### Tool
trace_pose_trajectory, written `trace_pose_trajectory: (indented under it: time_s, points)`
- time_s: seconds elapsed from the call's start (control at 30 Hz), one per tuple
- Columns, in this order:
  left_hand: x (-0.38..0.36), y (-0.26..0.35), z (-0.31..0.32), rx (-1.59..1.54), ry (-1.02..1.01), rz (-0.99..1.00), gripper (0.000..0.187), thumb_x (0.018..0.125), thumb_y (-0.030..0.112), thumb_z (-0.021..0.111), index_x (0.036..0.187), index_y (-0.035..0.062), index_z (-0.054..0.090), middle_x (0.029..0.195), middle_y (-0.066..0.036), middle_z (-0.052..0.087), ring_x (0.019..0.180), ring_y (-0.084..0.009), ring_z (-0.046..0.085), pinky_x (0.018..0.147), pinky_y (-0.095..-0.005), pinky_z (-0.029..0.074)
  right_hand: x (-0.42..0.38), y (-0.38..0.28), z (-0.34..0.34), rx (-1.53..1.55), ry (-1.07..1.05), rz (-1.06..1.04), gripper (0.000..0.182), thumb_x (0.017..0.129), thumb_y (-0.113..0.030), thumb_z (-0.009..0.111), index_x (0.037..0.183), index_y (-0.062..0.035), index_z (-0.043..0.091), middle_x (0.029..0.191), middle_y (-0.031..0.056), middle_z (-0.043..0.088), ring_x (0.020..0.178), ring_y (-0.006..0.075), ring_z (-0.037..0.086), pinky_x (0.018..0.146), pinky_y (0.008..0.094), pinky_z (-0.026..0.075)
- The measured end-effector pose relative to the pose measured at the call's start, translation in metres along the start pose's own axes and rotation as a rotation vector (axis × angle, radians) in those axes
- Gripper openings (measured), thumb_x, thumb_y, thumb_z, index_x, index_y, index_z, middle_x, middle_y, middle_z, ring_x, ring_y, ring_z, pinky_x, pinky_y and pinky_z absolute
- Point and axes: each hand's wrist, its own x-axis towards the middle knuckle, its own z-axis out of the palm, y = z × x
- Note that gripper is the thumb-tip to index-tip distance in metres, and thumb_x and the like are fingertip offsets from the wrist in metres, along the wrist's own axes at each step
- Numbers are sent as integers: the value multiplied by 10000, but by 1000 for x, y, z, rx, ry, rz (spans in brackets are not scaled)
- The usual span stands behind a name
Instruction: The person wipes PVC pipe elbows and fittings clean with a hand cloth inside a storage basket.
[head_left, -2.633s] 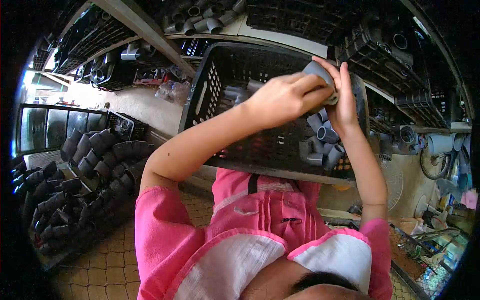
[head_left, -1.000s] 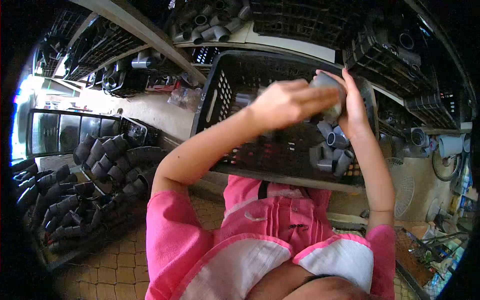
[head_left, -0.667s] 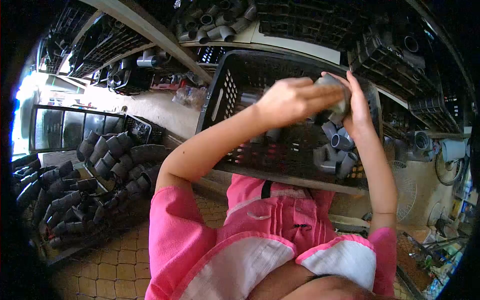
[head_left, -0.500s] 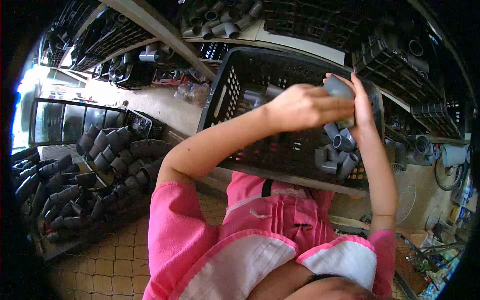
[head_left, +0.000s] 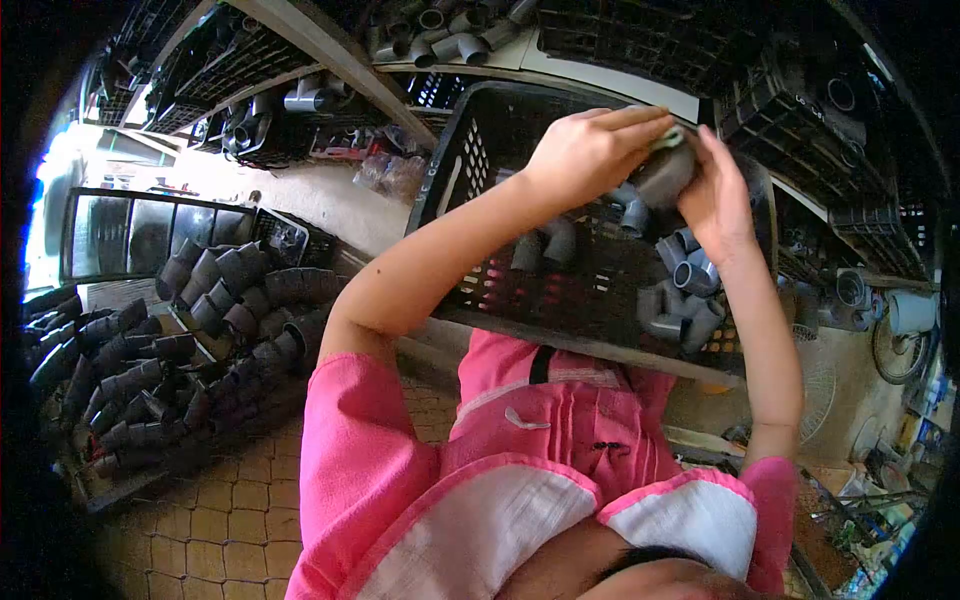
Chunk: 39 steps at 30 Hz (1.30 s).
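Observation:
My left hand point(head_left: 598, 150) reaches over the black crate, its fingers bent over a small pale piece point(head_left: 674, 137) that looks like a cloth. It presses this against a grey plastic pipe fitting point(head_left: 664, 180), which is blurred. My right hand point(head_left: 718, 195) cups the fitting from the right side, its thumb and fingers partly hidden. Below both hands is the black plastic crate point(head_left: 590, 340). Inside it several grey elbow fittings point(head_left: 690, 277) are gathered near the right front corner, and a few others point(head_left: 545, 245) lie farther left.
To the left, many dark pipe fittings point(head_left: 140, 390) are heaped in rows. Shelves with black crates point(head_left: 800, 125) and loose grey fittings point(head_left: 455, 40) stand behind. A wooden post point(head_left: 320, 65) slants at the upper left. A bicycle wheel point(head_left: 900, 345) and a fan guard point(head_left: 815, 395) are at right.
My left hand has shifted up and left across the fitting, uncovering the pale piece. The fitting has turned and moved slightly left in my right hand. The view has shifted a little.

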Motion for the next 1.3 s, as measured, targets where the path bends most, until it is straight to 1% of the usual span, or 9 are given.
trace_pose_trajectory:
  time_s: [0.17,0.33,0.6,0.7,0.93,1.03,1.1,1.23,1.3]
  points:
    - [0,18,-7,-208,-18,-38,336,830,108,676,1165,82,669,1179,-120,660,997,-312,666,837,-376,555,-4,1,-3,-142,-64,-60,353,981,-275,551,1246,-44,580,1188,61,614,1108,168,560,986,345,427]
    - [2,0,-15,-159,77,-161,321,834,104,679,1154,70,671,1185,-129,656,1013,-310,664,852,-371,553,-8,-1,6,-210,-153,-100,394,994,-256,544,1322,-38,539,1291,58,579,1186,159,530,1015,329,412]
    - [1,5,-11,-144,69,14,274,837,128,695,1109,99,688,1183,-172,617,996,-342,648,818,-398,547,-5,0,0,-254,-153,-136,410,997,-231,541,1360,-41,521,1341,68,548,1213,142,510,1023,327,407]
    - [-1,-4,-12,-85,67,-171,317,814,119,711,1129,102,678,1093,-161,579,909,-346,629,803,-387,536,-8,-3,7,-239,-166,-109,404,999,-223,533,1354,-30,523,1336,74,550,1211,151,512,1026,329,401]
    - [-2,17,-3,-228,-48,130,405,761,58,698,1161,95,648,1096,-141,607,1005,-346,608,878,-406,509,-4,-7,-4,-244,-156,-72,400,1006,-186,473,1364,-10,504,1337,84,548,1231,177,504,1056,326,375]
    - [3,5,-5,-145,28,66,372,784,64,687,1153,66,639,1063,-154,622,979,-349,619,852,-409,520,-3,-2,-1,-209,-165,-145,397,1006,-178,465,1362,-7,505,1348,89,544,1231,184,508,1062,329,371]
    - [4,0,-8,-143,101,-99,309,817,77,677,1119,22,633,1031,-179,637,928,-364,637,806,-409,541,-7,-3,5,-215,-146,-136,401,1006,-183,464,1364,-7,502,1357,90,538,1235,187,507,1069,331,364]
    - [-1,9,-2,-161,61,48,352,787,79,694,1130,35,632,1054,-161,643,951,-346,641,844,-409,539,-3,-4,0,-228,-147,-132,401,1007,-188,462,1361,-5,505,1366,91,533,1256,182,488,1080,332,348]
    - [-2,21,-5,-184,-72,107,415,737,78,705,1146,62,636,1105,-143,642,983,-317,629,884,-411,519,-4,-8,2,-241,-121,-85,399,1007,-189,462,1359,-5,508,1365,92,533,1262,177,482,1081,331,345]
